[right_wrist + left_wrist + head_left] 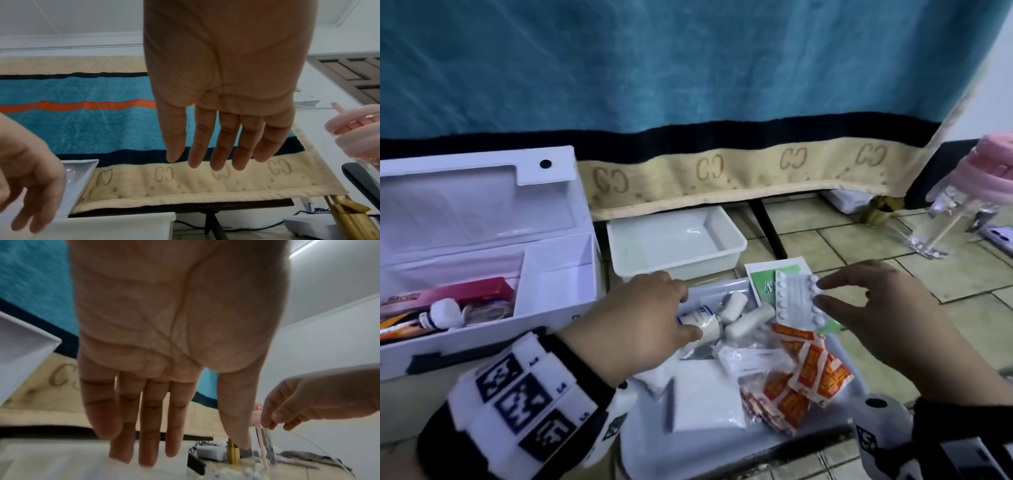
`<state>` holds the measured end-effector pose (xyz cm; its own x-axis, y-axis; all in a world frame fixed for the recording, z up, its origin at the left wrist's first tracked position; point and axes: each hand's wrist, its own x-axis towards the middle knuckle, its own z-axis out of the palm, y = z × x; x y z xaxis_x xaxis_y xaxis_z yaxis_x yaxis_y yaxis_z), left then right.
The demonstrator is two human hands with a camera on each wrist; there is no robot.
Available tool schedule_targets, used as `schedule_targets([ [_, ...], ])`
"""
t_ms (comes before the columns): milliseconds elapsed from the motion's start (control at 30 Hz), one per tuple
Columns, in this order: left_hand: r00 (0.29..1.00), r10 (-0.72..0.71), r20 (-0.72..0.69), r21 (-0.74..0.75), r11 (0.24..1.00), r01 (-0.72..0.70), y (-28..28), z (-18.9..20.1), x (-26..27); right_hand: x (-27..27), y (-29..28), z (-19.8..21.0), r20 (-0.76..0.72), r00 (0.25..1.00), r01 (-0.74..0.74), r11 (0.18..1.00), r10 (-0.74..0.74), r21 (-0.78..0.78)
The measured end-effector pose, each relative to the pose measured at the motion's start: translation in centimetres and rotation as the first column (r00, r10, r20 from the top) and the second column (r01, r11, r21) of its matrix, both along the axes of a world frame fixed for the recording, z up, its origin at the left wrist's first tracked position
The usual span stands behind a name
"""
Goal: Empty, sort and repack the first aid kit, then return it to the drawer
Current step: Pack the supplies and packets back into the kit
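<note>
The white first aid box stands open at the left; its left part holds a pink carton and a tube, its right compartment is bare. A pale tray in front carries bandage rolls, orange sachets, a white gauze pack, a green sachet and a blister pack. My left hand hovers with straight fingers over a blue-labelled roll, thumb against it. My right hand is at the blister pack's right edge, fingers straight, gripping nothing.
An empty white tub sits on the tiled floor behind the tray, under the edge of a blue and beige blanket. A black bed-frame leg stands beside it. A clear bottle with a pink lid is at the far right.
</note>
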<state>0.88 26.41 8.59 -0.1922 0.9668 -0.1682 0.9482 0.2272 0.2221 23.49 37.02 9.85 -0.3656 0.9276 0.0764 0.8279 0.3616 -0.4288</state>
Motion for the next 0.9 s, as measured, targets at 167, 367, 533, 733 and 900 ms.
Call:
schedule_targets([
  [167, 0.998, 0.038, -0.042, -0.126, 0.991, -0.043, 1.5, -1.3, 1.2, 0.3, 0.6, -0.8, -0.030, 0.995, -0.096, 0.995, 0.095, -0.029],
  [367, 0.994, 0.105, 0.027, -0.056, 0.993, -0.103, 1.9, -1.2, 1.6, -0.2, 1.3, -1.1, -0.057, 0.984, -0.172, 0.983, 0.169, -0.062],
  [533, 0.968, 0.167, 0.189, 0.125, 0.973, -0.192, 1.0, 1.3, 1.1, -1.6, 1.4, -1.2, -0.083, 0.970, -0.234, 0.970, 0.229, -0.059],
  [733, 0.925, 0.300, 0.233, 0.359, 0.857, -0.368, -1.9, 6.2, -3.7, -4.4, 0.5, -0.4, -0.135, 0.949, -0.294, 0.955, 0.285, -0.052],
  [900, 0.917, 0.397, 0.038, 0.159, 0.904, -0.397, -2.9, 4.4, -9.7, -6.2, -0.6, -0.2, -0.168, 0.932, -0.336, 0.939, 0.321, -0.075],
])
